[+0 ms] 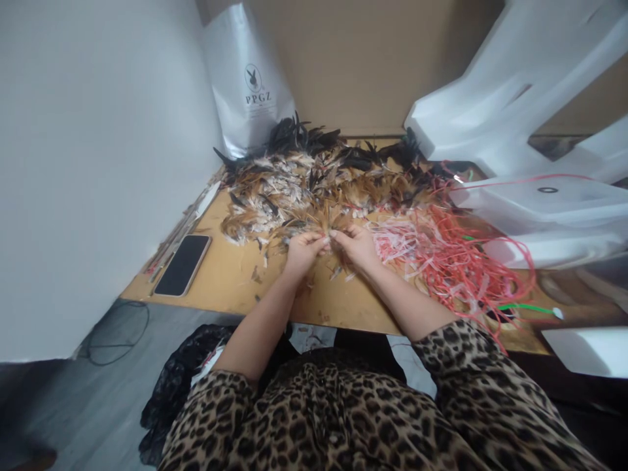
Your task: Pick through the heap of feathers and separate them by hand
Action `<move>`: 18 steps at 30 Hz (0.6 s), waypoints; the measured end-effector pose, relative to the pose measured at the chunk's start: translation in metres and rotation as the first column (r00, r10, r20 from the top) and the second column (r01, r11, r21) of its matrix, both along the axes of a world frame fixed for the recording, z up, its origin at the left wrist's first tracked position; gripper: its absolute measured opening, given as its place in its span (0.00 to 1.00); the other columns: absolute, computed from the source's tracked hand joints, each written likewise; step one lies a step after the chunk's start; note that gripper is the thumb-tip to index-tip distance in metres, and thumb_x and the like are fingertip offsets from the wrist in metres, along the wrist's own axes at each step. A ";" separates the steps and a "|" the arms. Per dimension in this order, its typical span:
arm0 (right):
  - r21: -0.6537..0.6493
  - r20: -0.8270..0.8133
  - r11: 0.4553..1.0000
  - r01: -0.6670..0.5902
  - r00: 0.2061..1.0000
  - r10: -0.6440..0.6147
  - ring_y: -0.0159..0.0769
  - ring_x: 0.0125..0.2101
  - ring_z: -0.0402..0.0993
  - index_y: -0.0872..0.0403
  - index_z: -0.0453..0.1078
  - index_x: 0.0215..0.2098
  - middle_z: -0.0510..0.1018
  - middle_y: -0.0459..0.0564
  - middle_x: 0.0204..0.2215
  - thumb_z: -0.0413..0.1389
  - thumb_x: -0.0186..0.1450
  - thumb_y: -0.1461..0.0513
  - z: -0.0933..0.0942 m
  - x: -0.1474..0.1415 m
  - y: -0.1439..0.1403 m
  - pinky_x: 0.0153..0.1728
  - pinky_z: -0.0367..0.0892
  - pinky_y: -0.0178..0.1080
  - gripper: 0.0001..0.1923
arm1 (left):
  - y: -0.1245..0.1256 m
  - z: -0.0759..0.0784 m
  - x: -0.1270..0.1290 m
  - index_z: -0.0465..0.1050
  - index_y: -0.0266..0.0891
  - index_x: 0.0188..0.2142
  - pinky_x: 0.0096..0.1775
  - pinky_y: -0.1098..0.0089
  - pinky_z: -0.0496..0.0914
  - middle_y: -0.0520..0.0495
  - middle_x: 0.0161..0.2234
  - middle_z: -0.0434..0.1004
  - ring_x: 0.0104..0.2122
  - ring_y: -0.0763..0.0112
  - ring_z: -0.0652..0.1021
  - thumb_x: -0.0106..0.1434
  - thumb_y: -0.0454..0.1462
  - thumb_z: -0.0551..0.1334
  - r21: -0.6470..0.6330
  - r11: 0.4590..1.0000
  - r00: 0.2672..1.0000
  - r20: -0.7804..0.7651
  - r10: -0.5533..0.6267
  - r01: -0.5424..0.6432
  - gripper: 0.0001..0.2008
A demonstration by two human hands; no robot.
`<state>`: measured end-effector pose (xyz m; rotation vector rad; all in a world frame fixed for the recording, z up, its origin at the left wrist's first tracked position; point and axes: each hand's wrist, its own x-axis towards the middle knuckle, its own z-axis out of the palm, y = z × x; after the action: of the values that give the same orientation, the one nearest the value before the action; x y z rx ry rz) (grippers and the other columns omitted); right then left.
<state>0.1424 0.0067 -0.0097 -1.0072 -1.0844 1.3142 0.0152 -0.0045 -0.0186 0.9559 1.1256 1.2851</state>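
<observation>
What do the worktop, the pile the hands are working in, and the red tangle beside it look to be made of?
Worktop: likely bare wood or board, matte tan, scuffed. Pile: real-looking feathers, brown, cream and black, with fine barbs. Red tangle: thin plastic-looking cord and flat strips, slightly glossy. Both hands, left and right, pinch feathers.

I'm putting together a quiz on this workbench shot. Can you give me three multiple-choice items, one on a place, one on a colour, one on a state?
1. Where does the phone lie on the table?
A. Near its left edge
B. Under the strings
C. On top of the feathers

2. What colour is most of the tangle of strings?
A. Blue
B. Red
C. Yellow

3. What are the left hand and the right hand doing?
A. Resting flat, apart
B. Holding the phone
C. Pinching feathers together at the near edge of the feather pile

Answers: 1 A, it lies screen up left of the feathers. 2 B, red strands dominate, with pale ones mixed in. 3 C, the fingertips meet on a small tuft.
</observation>
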 end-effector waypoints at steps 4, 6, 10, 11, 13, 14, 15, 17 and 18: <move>-0.062 -0.143 0.987 -0.146 0.980 0.136 0.26 0.19 0.65 0.56 0.66 0.19 0.71 0.43 0.16 0.65 0.46 0.56 -0.002 0.001 0.004 0.23 0.58 0.32 0.15 | -0.003 0.003 -0.003 0.70 0.34 0.23 0.24 0.76 0.65 0.51 0.20 0.73 0.19 0.80 0.71 0.43 0.41 0.69 0.001 0.995 0.991 0.095 -0.098 0.098 0.14; -0.081 -0.174 0.975 -0.207 0.966 0.190 0.26 0.18 0.64 0.56 0.65 0.18 0.71 0.44 0.15 0.65 0.46 0.55 -0.003 0.002 0.006 0.22 0.58 0.32 0.16 | -0.004 0.003 -0.003 0.70 0.34 0.23 0.24 0.78 0.64 0.51 0.21 0.74 0.20 0.81 0.71 0.42 0.42 0.69 -0.009 0.992 0.983 0.142 -0.120 0.123 0.15; -0.084 -0.078 0.989 -0.120 0.990 0.114 0.24 0.16 0.60 0.56 0.64 0.18 0.68 0.41 0.14 0.65 0.44 0.54 -0.001 0.002 0.005 0.20 0.55 0.31 0.18 | -0.001 -0.001 0.001 0.70 0.34 0.24 0.24 0.76 0.65 0.51 0.18 0.72 0.19 0.79 0.71 0.41 0.42 0.70 -0.009 0.997 0.995 0.067 -0.071 0.072 0.15; -0.069 -0.034 0.994 -0.088 0.996 0.086 0.24 0.16 0.59 0.56 0.63 0.18 0.67 0.40 0.14 0.65 0.43 0.53 0.001 0.003 0.004 0.19 0.54 0.30 0.18 | -0.001 -0.001 0.002 0.70 0.34 0.24 0.24 0.76 0.65 0.51 0.18 0.72 0.19 0.78 0.72 0.41 0.42 0.70 0.003 0.999 0.998 0.044 -0.054 0.054 0.15; -0.033 0.066 0.999 -0.039 0.997 0.041 0.23 0.16 0.57 0.55 0.63 0.18 0.66 0.39 0.14 0.65 0.43 0.52 0.010 0.006 0.003 0.19 0.53 0.30 0.19 | -0.001 -0.001 0.004 0.71 0.34 0.26 0.25 0.75 0.67 0.50 0.20 0.74 0.21 0.76 0.74 0.41 0.42 0.69 0.032 0.999 0.999 0.014 -0.033 0.032 0.16; -0.012 0.118 1.000 -0.012 0.993 0.013 0.23 0.16 0.57 0.55 0.63 0.18 0.66 0.40 0.14 0.64 0.43 0.51 0.015 0.011 0.004 0.19 0.53 0.30 0.19 | -0.002 -0.001 0.004 0.72 0.34 0.29 0.26 0.74 0.67 0.49 0.22 0.75 0.22 0.75 0.74 0.42 0.42 0.69 0.045 0.999 1.000 0.001 -0.024 0.024 0.16; 0.006 0.170 1.000 0.020 0.985 -0.021 0.24 0.16 0.57 0.55 0.63 0.18 0.66 0.40 0.14 0.63 0.44 0.51 0.022 0.017 0.006 0.18 0.53 0.31 0.19 | -0.003 0.000 0.004 0.73 0.34 0.31 0.27 0.74 0.68 0.48 0.23 0.76 0.23 0.75 0.75 0.43 0.42 0.69 0.059 0.998 1.000 -0.014 -0.016 0.016 0.17; 0.058 0.258 0.991 0.121 0.957 -0.132 0.23 0.15 0.54 0.55 0.62 0.17 0.64 0.40 0.12 0.62 0.46 0.50 0.035 0.035 0.016 0.17 0.51 0.31 0.19 | -0.004 0.002 0.004 0.74 0.34 0.35 0.28 0.73 0.69 0.48 0.24 0.76 0.24 0.75 0.75 0.45 0.42 0.68 0.082 0.997 0.999 -0.042 -0.002 0.005 0.18; 0.090 0.284 0.981 0.174 0.939 -0.193 0.23 0.14 0.53 0.55 0.61 0.16 0.63 0.40 0.12 0.62 0.47 0.50 0.041 0.046 0.024 0.17 0.50 0.31 0.19 | -0.005 0.003 0.004 0.74 0.34 0.36 0.28 0.73 0.69 0.48 0.24 0.76 0.24 0.75 0.75 0.46 0.42 0.67 0.090 0.996 0.999 -0.054 0.004 0.001 0.19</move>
<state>0.1889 0.0306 0.0313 -1.2504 -1.2127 0.9935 0.0188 -0.0090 -0.0158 1.0621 1.1177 1.3274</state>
